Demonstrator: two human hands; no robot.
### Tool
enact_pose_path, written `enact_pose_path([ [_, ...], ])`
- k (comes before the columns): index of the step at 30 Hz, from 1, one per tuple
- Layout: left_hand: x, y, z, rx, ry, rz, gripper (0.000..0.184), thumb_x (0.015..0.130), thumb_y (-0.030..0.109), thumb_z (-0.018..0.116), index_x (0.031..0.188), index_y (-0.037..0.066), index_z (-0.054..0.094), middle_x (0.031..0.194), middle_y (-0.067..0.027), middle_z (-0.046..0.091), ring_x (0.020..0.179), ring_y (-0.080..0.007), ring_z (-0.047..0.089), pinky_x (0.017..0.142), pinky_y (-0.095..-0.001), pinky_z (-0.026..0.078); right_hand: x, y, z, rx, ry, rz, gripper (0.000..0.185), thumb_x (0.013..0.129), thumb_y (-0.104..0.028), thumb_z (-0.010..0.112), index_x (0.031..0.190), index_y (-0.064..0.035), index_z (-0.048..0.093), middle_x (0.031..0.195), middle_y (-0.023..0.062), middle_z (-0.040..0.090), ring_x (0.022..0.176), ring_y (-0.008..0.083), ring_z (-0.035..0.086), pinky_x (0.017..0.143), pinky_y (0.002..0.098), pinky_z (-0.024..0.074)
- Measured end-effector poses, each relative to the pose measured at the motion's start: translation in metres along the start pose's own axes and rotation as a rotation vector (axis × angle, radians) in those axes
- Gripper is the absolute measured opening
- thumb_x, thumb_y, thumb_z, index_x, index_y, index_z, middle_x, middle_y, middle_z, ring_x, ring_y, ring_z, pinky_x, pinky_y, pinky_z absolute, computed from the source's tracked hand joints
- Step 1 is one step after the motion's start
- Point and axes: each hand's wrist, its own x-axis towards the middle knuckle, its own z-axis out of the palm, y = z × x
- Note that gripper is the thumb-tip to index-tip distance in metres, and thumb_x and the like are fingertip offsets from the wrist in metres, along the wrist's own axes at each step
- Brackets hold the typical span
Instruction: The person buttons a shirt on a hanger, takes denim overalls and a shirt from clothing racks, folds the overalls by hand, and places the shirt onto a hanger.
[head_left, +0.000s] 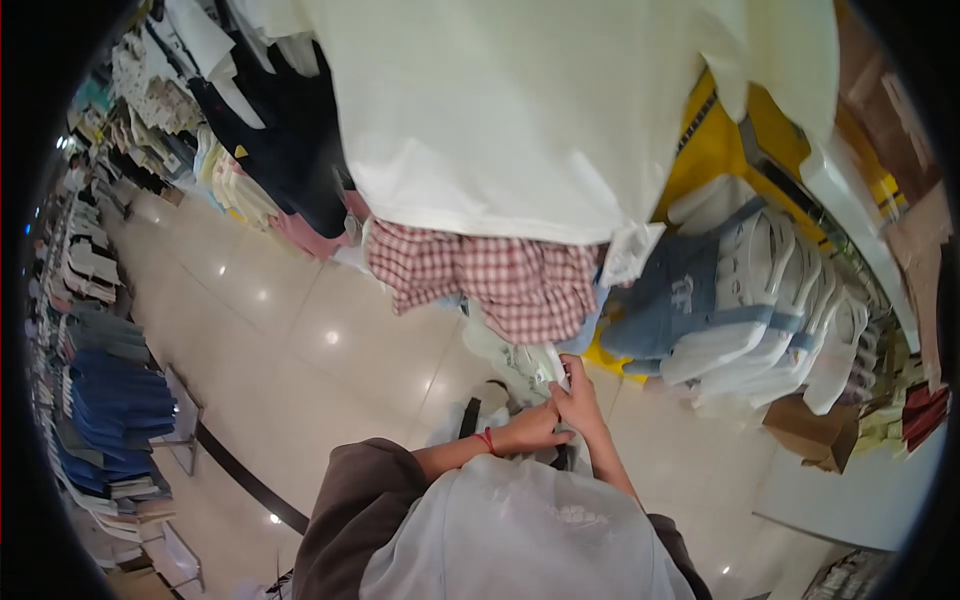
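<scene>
A white shirt (500, 130) hangs right in front of me, over gathered red-and-white checked fabric (490, 280). Below the checks hangs a pale garment (510, 360) with a wavy edge. My right hand (577, 398) is closed, its fingers pinching the pale garment's white edge. Beside it, my left hand (537, 428), with a red band at the wrist, touches or nearly touches the right hand. The left fingers are curled, and what they hold, if anything, is hidden. A whitish tag (630, 253) hangs at the shirt's lower right corner.
Blue and white garments (740, 290) hang on a rack to the right, above a cardboard box (815, 432). Dark clothes (280, 130) hang at upper left. Racks of blue clothes (115, 410) line the far left, across the glossy tiled floor (270, 310).
</scene>
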Motion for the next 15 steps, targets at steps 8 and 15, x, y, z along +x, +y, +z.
enact_pose_path([
  [8, -0.009, 0.005, 0.004, -0.006, -0.086, -0.108, 0.032, 0.078, 0.024, 0.057, 0.093, -0.004, 0.057, 0.094, -0.0224, 0.057, 0.090, -0.0363, 0.055, 0.078, -0.0416, 0.043, -0.021, 0.004, -0.008, -0.109, -0.119, -0.053, 0.035, 0.071, -0.003, 0.058, 0.104, -0.0042, 0.047, 0.093, 0.0164, 0.058, 0.088, 0.0312, 0.057, 0.077, 0.0355, 0.0448],
  [15, -0.029, -0.015, -0.050, -0.092, -0.027, -0.072, 0.020, 0.083, 0.019, 0.056, 0.089, 0.000, 0.057, 0.079, -0.0073, 0.059, 0.074, -0.0162, 0.055, 0.065, -0.0295, 0.043, -0.012, 0.002, -0.004, 0.000, -0.285, -0.018, 0.034, 0.072, -0.002, 0.061, 0.103, -0.0040, 0.047, 0.091, 0.0110, 0.056, 0.084, 0.0209, 0.055, 0.076, 0.0306, 0.0441],
])
